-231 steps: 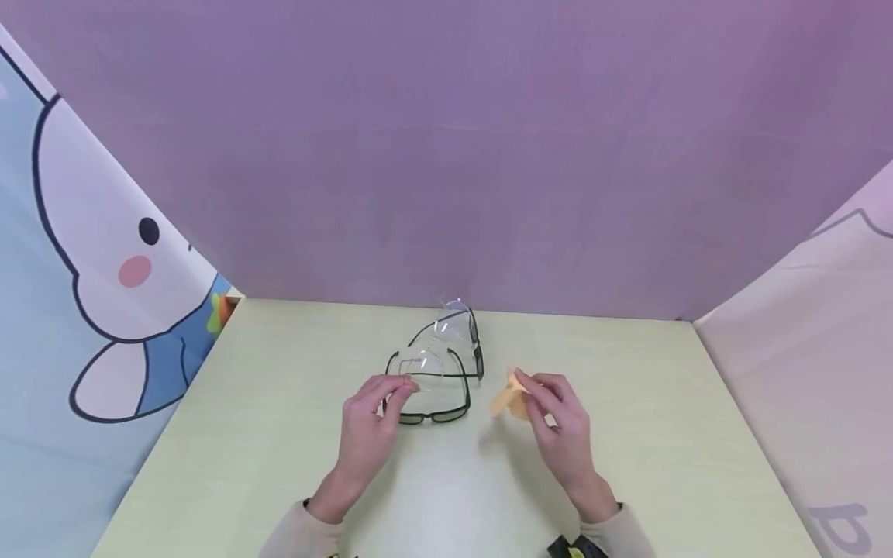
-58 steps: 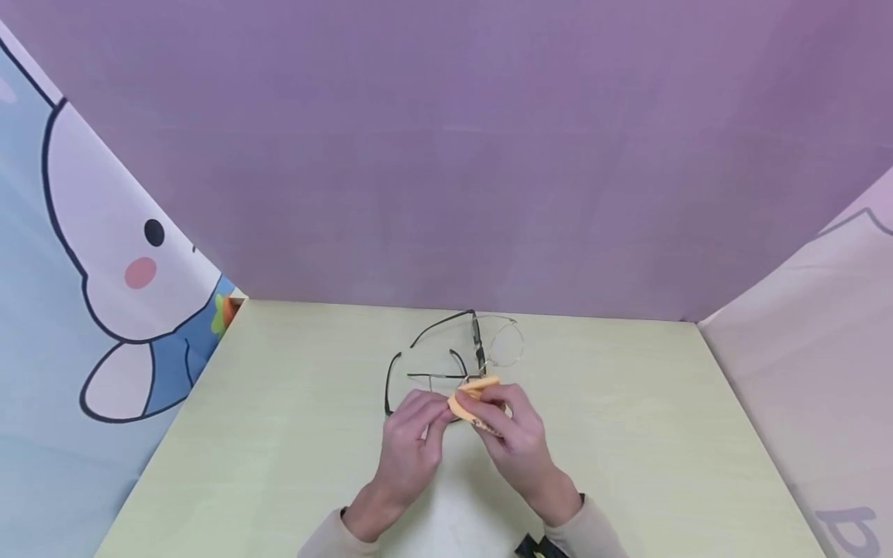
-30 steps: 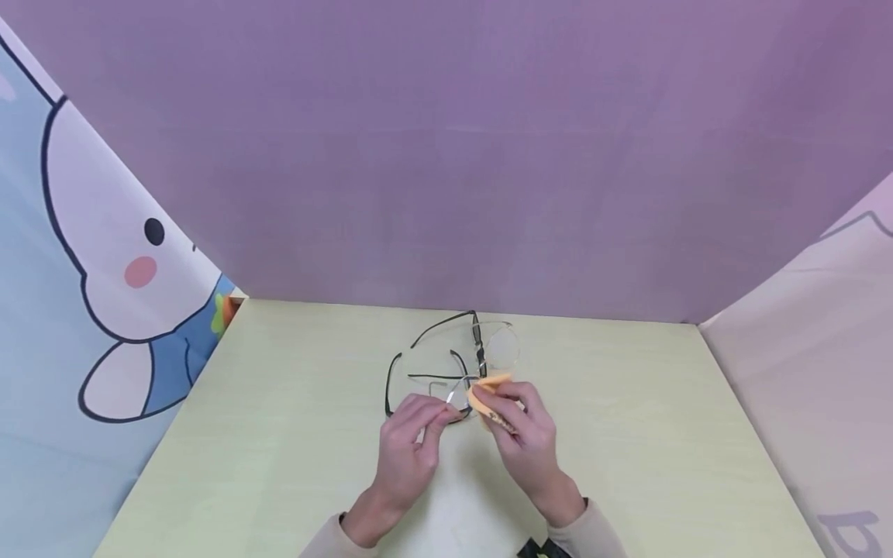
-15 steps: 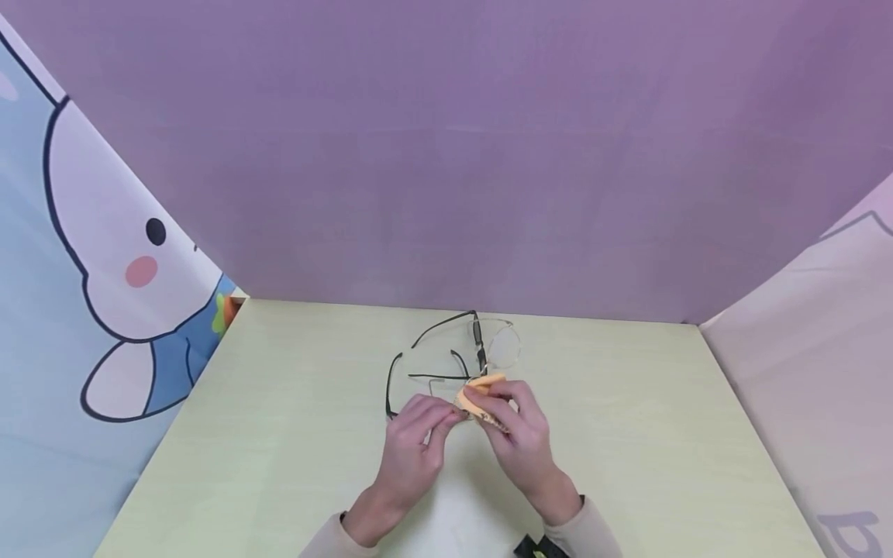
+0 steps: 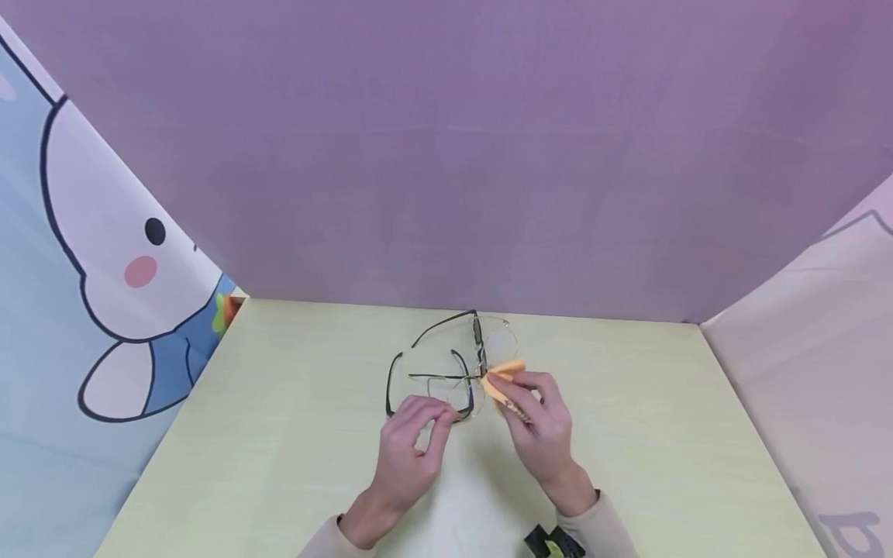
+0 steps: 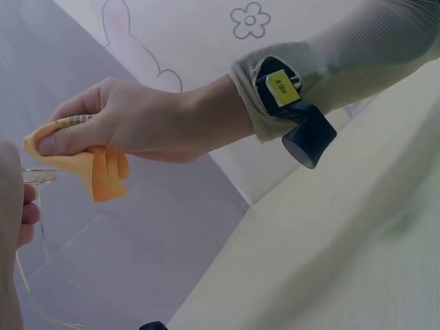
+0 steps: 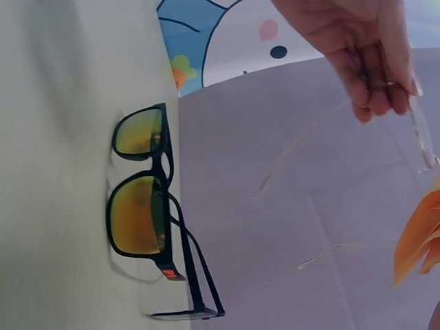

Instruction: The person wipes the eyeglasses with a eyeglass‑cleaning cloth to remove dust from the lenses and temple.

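Observation:
My left hand (image 5: 412,446) pinches the rim end of a pair of thin wire-framed eyeglasses (image 5: 502,346) with clear lenses, held up above the table. In the right wrist view its slender temples (image 7: 295,148) stretch out from under the fingers. Between the thumb and fingers of my right hand (image 5: 540,422) is a folded orange cleaning cloth (image 5: 504,380), close by the bridge of the eyeglasses. The left wrist view shows the cloth's loose folds (image 6: 106,175) hanging below the right thumb. Part of the frame is hidden behind the cloth.
Two black-framed pairs of glasses rest with temples spread on the pale table (image 5: 314,349): a near pair (image 5: 387,385) and a far pair (image 5: 480,341). Orange mirrored lenses (image 7: 137,213) show in the right wrist view. A purple backdrop (image 5: 446,194) rises behind the table.
The hands, apart at first, came together with the cloth on the near lens. The cloth slid back and forth there; now my right hand has drawn it right and up, uncovering that lens.

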`<state>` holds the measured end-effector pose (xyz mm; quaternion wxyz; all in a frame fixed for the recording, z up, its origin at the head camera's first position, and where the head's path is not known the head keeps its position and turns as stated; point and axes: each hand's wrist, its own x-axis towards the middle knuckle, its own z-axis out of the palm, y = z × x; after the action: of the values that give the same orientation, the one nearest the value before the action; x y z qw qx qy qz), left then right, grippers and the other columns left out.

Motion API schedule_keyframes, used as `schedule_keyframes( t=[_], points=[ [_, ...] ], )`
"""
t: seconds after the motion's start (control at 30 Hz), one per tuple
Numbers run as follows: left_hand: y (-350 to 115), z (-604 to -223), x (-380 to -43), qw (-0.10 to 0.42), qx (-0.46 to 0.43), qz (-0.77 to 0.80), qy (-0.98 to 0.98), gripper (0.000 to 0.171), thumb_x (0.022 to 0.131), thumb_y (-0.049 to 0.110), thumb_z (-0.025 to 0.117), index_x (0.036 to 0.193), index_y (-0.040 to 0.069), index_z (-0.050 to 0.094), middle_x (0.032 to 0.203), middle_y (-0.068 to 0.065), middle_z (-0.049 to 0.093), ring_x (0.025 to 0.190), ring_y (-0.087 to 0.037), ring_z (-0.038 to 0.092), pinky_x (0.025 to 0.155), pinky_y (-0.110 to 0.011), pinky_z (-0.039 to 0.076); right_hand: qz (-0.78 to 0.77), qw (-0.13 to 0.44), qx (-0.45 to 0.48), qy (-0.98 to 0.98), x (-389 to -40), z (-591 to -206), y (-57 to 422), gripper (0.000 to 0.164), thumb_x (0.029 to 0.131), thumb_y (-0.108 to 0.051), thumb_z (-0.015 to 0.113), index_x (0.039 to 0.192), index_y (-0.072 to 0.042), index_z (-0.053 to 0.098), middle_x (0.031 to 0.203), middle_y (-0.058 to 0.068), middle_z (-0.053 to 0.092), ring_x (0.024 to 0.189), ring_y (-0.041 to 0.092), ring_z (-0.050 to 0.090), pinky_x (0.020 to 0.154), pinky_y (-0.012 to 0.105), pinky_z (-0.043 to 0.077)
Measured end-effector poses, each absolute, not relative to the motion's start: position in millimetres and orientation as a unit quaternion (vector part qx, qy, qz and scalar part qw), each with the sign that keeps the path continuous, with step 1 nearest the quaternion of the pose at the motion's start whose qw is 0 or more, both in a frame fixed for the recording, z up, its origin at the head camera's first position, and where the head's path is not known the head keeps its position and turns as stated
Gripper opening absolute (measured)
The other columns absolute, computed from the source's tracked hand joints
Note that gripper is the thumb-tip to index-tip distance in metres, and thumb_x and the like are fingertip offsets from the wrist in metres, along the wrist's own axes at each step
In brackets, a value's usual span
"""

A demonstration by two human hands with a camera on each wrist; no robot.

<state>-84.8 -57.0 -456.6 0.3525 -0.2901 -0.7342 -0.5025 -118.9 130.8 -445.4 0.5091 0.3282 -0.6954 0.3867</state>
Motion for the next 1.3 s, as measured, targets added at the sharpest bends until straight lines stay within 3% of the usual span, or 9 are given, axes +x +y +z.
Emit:
schedule_keyframes(
  t=[0.33, 0.47, 0.67, 0.97, 1.13, 1.23, 1.3],
  points=[
    [-55, -459, -82, 0.329, -0.278, -0.529, -0.731, 0.013, 0.086, -0.007, 0.073, 0.093, 0.004, 0.075, 0.089, -0.008, 0.075, 0.083, -0.021, 0.07, 0.084, -0.019, 0.058, 0.42, 0.519, 0.269, -0.694, -124, -439, 142, 0.03, 0.102, -0.018, 0.066, 0.093, 0.009, 0.075, 0.088, 0.024, 0.06, 0.086, 0.023, 0.064, 0.075, 0.011, 0.056],
    [-55, -461, -81, 0.328, -0.28, -0.528, -0.732, 0.001, 0.092, 0.001, 0.074, 0.092, 0.001, 0.075, 0.089, -0.008, 0.076, 0.084, -0.022, 0.071, 0.087, -0.019, 0.058, 0.42, 0.505, 0.268, -0.704, -125, -437, 144, 0.029, 0.101, -0.019, 0.067, 0.096, 0.009, 0.076, 0.09, 0.024, 0.061, 0.088, 0.024, 0.064, 0.076, 0.011, 0.056],
    [-55, -461, -81, 0.335, -0.287, -0.527, -0.727, 0.008, 0.096, 0.006, 0.071, 0.09, 0.001, 0.075, 0.088, -0.01, 0.075, 0.086, -0.023, 0.071, 0.089, -0.02, 0.057, 0.426, 0.482, 0.259, -0.721, -125, -434, 143, 0.029, 0.101, -0.02, 0.067, 0.1, 0.007, 0.076, 0.094, 0.023, 0.061, 0.092, 0.024, 0.065, 0.079, 0.01, 0.056],
    [-52, -453, -81, 0.332, -0.298, -0.539, -0.714, 0.01, 0.095, 0.004, 0.071, 0.088, -0.002, 0.074, 0.09, -0.01, 0.075, 0.086, -0.025, 0.07, 0.09, -0.021, 0.057, 0.417, 0.481, 0.301, -0.71, -125, -430, 137, 0.028, 0.101, -0.018, 0.067, 0.097, 0.007, 0.076, 0.09, 0.02, 0.059, 0.081, 0.025, 0.063, 0.073, 0.012, 0.056],
    [-52, -452, -81, 0.339, -0.304, -0.538, -0.709, 0.001, 0.09, -0.002, 0.073, 0.089, -0.002, 0.073, 0.09, -0.01, 0.075, 0.086, -0.027, 0.07, 0.091, -0.022, 0.057, 0.464, 0.466, 0.247, -0.712, -132, -425, 146, 0.013, 0.089, 0.001, 0.075, 0.101, 0.008, 0.076, 0.093, 0.024, 0.059, 0.093, 0.013, 0.064, 0.078, 0.01, 0.055],
    [-54, -453, -81, 0.34, -0.303, -0.536, -0.71, 0.004, 0.092, 0.0, 0.072, 0.088, 0.001, 0.074, 0.089, -0.009, 0.075, 0.086, -0.026, 0.07, 0.091, -0.021, 0.057, 0.481, 0.453, 0.235, -0.713, -132, -425, 148, 0.022, 0.081, 0.012, 0.075, 0.102, 0.008, 0.076, 0.095, 0.024, 0.06, 0.097, 0.008, 0.062, 0.078, 0.009, 0.053],
    [-55, -454, -81, 0.341, -0.301, -0.534, -0.712, 0.006, 0.093, 0.001, 0.071, 0.088, 0.003, 0.074, 0.089, -0.009, 0.075, 0.086, -0.026, 0.07, 0.091, -0.021, 0.057, 0.472, 0.452, 0.249, -0.714, -130, -427, 144, 0.017, 0.084, 0.008, 0.074, 0.101, 0.008, 0.076, 0.094, 0.024, 0.06, 0.096, 0.011, 0.063, 0.077, 0.009, 0.054]
  ],
)
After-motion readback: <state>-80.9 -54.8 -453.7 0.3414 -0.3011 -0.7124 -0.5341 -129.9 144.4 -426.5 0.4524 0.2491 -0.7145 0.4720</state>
